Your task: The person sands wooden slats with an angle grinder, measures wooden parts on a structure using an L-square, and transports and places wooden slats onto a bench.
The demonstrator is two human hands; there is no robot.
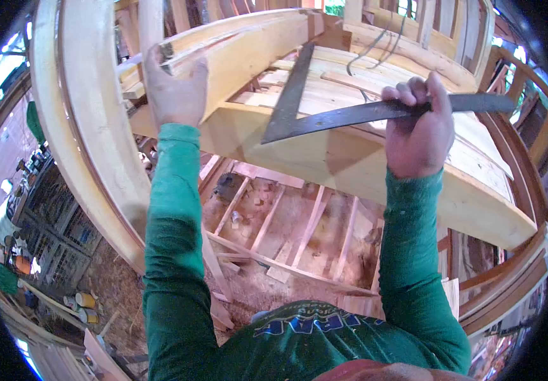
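My right hand [419, 124] is closed around the long arm of a dark metal framing square [344, 119]. Its corner overlaps the upper edge of a thick pale wooden beam [325, 155], and the shorter blade points up and away over the boards behind. On the left, my left hand [180, 89] reaches up to another wooden beam [255, 54] that runs toward the back. Its thumb and forefinger are spread apart, with a small dark patch showing by the forefinger; the other fingers are hidden.
A tall wooden post [99, 95] rises just left of my left arm. Beyond the near beam lies a deck of pale boards [439, 105] with a dark cord [375, 47] over it. Below is slatted framing [312, 222]. Yellow cans [85, 300] stand low at the left.
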